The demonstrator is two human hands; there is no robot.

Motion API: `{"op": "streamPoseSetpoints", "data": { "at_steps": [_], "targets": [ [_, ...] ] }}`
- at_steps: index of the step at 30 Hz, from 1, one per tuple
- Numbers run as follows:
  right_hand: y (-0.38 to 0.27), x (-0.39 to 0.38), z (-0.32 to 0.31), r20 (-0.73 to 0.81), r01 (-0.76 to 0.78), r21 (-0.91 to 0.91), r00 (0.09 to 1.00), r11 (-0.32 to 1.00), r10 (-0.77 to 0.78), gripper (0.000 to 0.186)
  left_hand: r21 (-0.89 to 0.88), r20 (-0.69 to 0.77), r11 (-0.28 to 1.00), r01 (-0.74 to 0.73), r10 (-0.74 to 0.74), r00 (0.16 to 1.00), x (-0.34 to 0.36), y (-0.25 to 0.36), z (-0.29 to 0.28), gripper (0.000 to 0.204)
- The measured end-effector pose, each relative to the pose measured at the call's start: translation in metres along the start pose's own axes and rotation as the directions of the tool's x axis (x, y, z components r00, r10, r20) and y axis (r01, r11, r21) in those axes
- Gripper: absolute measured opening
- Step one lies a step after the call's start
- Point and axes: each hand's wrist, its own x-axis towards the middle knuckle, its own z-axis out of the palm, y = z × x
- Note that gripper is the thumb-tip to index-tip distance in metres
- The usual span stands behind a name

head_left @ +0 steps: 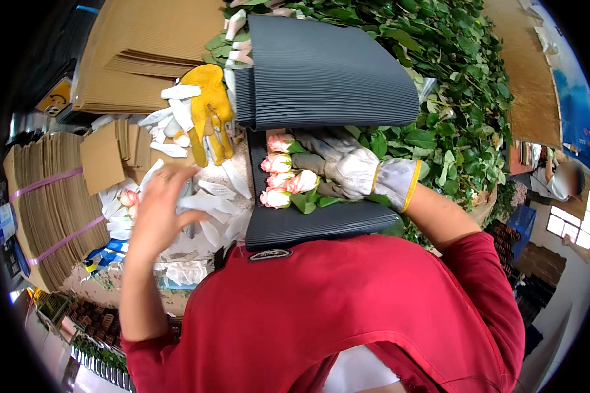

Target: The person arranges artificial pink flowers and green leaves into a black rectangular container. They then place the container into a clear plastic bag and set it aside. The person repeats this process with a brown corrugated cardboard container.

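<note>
Several pale pink roses (278, 180) lie in a cluster on a dark grey corrugated sheet (321, 226) close to my body. My right hand (347, 164), in a grey-white work glove with a yellow-edged cuff, is closed over them just behind the heads; the stems are mostly hidden under it. To the left, my bare left hand (160, 206) hovers over loose white mesh sleeves (219, 190), thumb and fingers apart, nothing visibly held. A yellow glove (206, 111) lies beyond it, and more pink roses (130, 200) sit partly behind it.
A stack of dark grey corrugated sheets (328, 75) stands just beyond the roses. Leafy green stems (452, 98) heap up at the far right. Flat brown cardboard (151, 33) and a strapped cardboard bundle (49, 193) are at left. Another person (560, 180) is off at the right.
</note>
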Motion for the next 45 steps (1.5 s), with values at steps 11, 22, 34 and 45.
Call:
{"op": "streamPoseSetpoints", "data": {
  "at_steps": [11,22,34,45],
  "targets": [
    [-0.025,0.000,-0.067,-0.103,0.012,-0.088,0.994,0.996,-0.022,0.020,-0.357,-0.314,0.827,-0.433,0.331,0.890,0.063,0.015,0.133,0.043],
    [-0.021,0.000,-0.044,-0.188,-0.020,-0.306,0.981,0.952,-0.039,0.016,-0.322,-0.144,0.822,-0.470,0.449,0.882,0.087,0.014,0.116,0.037],
    [0.019,0.033,0.010,-0.533,-0.103,-0.497,0.820,0.862,-0.210,0.020,-0.236,-0.180,0.876,-0.421,0.386,0.905,0.090,0.014,0.118,0.050],
    [0.015,0.030,0.006,-0.469,-0.064,-0.587,0.839,0.807,-0.275,0.019,0.246,-0.463,0.881,-0.403,0.472,0.750,0.074,0.023,0.132,0.048]
  ]
}}
